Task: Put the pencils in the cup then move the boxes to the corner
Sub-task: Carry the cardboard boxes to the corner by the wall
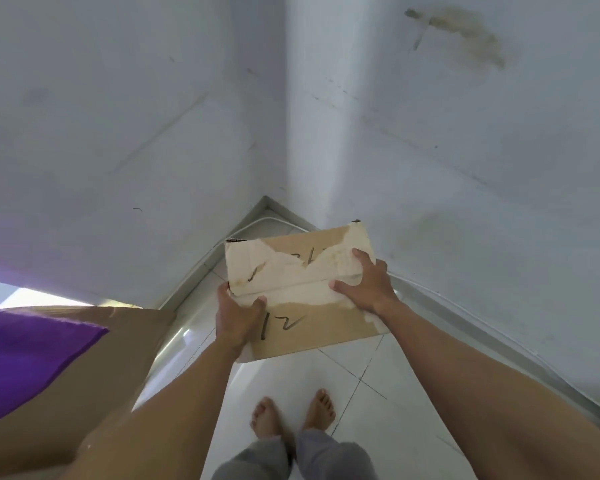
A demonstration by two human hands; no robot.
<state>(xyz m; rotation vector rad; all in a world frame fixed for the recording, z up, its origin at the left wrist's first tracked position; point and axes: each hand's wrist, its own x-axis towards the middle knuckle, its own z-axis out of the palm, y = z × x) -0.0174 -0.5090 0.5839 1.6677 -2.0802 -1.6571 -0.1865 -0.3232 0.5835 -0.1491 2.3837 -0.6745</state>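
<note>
A brown cardboard box (302, 296) with torn white patches and dark marker strokes hangs in the air in front of me, above the floor near the room corner (265, 206). My left hand (238, 315) grips its near left edge, thumb on top. My right hand (369, 282) holds its right side, fingers spread over the top and thumb on the near face. No pencils or cup are in view.
Two pale walls meet at the corner, with a white cable (257, 223) along the skirting. A larger cardboard box (94, 368) with purple cloth (25, 362) on it stands at the left. White floor tiles (354, 386) and my bare feet lie below.
</note>
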